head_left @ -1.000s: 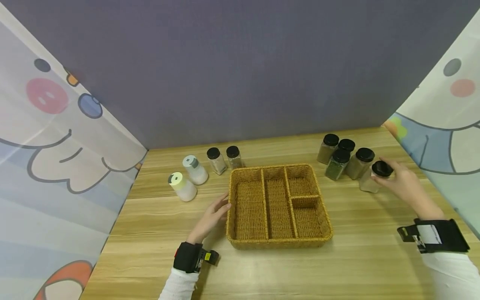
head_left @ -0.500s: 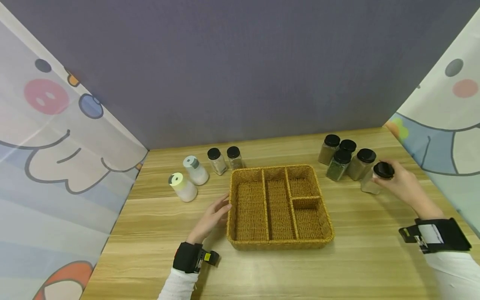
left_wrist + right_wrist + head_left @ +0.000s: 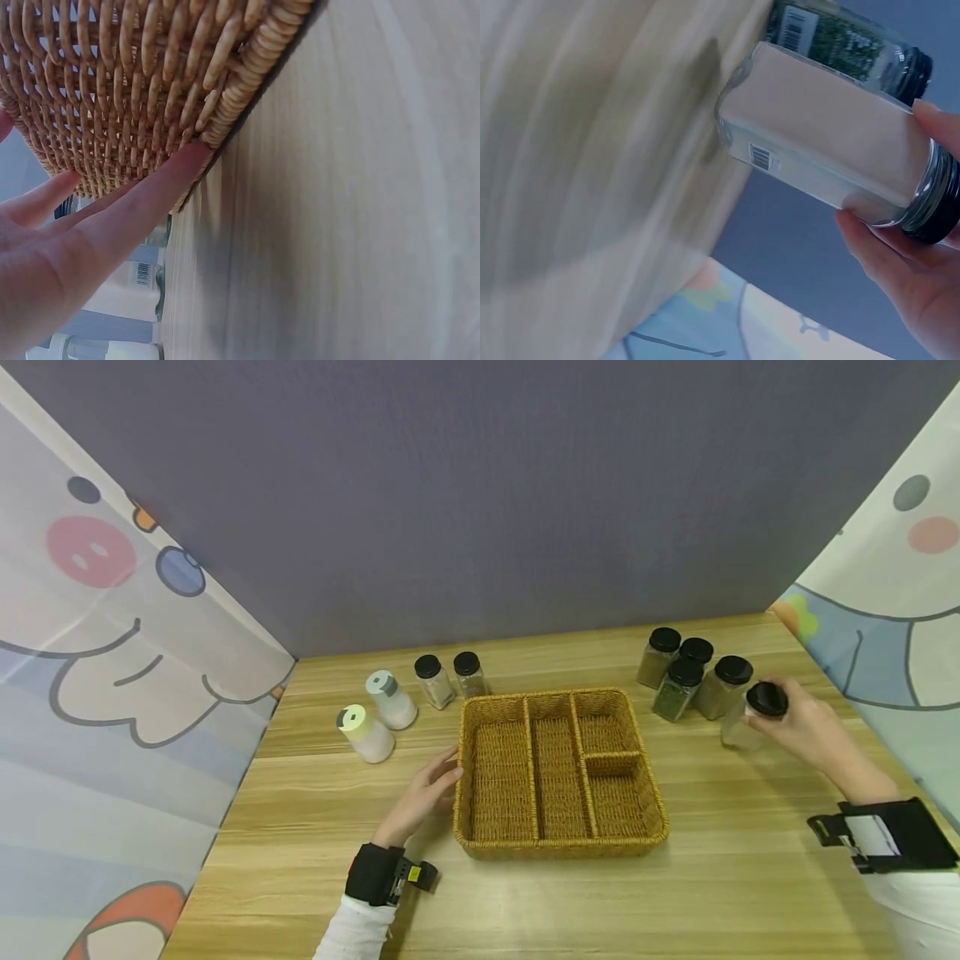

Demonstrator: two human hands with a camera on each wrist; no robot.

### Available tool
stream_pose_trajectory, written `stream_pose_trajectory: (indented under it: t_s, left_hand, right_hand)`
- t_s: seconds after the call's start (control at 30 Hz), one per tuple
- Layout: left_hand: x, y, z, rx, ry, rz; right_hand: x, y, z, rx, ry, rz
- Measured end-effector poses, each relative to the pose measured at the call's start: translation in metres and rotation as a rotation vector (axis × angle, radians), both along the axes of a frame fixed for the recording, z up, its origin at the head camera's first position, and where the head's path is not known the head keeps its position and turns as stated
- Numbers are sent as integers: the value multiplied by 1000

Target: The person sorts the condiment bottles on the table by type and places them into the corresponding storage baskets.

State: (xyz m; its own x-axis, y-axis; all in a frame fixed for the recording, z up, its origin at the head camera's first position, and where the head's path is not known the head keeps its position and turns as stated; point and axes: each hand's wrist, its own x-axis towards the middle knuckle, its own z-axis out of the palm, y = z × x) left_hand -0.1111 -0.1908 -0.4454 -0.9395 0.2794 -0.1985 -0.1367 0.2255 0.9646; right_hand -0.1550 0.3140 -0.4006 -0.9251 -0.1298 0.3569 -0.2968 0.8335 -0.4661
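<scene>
My left hand (image 3: 417,797) touches the left wall of a woven basket (image 3: 562,842) with divided compartments. In the left wrist view its extended fingers (image 3: 135,206) lie along the weave near the table. On the right, my right hand (image 3: 813,731) grips a square glass spice jar (image 3: 741,732) by its black-lidded top, thumb and fingers on opposite sides. The right wrist view shows pale contents and a small barcode label on this jar (image 3: 825,127). Right behind it there stands a jar of green herbs (image 3: 847,49).
Several black-lidded jars (image 3: 675,692) cluster beyond the basket's right side. Two smaller black-lidded jars (image 3: 435,683) stand behind its left corner. A yellow-topped bottle (image 3: 367,735) and a pale-blue-topped bottle (image 3: 392,702) are to the left. A grey panel (image 3: 480,510) closes off the back.
My right wrist has shifted slightly right and toward me, while its fingers keep their grip on the spice jar. The left hand and basket stay in place.
</scene>
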Motion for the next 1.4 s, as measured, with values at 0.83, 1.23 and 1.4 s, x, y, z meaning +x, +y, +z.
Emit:
stream_pose_trajectory:
  t_s: [0.83, 1.23, 1.4]
  left_hand:
    - [1, 3, 6, 19, -24, 4]
    - [-1, 1, 4, 63, -34, -6]
    - [-2, -2, 0, 81, -40, 15]
  right_hand:
    - [-2, -46, 55, 80, 14, 140]
    - [-5, -71, 70, 31, 1, 191]
    - [-8, -84, 74, 24, 19, 214]
